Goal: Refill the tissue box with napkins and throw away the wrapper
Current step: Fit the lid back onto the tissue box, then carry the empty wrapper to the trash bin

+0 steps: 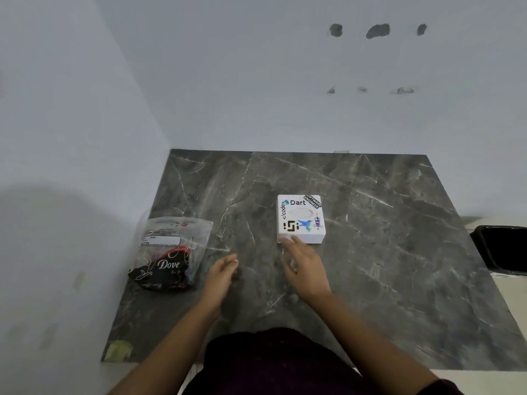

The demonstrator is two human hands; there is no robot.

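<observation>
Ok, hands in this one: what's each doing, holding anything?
Left hand: open, empty, above the countertop.
Right hand: open, empty, fingertips at the tissue box near edge.

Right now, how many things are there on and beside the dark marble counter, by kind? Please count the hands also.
White tissue box with stickers: 1
Clear plastic packet holding a dark Dove wrapper: 1
Black bin beside the counter: 1
Yellowish scrap at the counter's near left corner: 1
Hands: 2, the left hand and the right hand
Total: 6
</observation>
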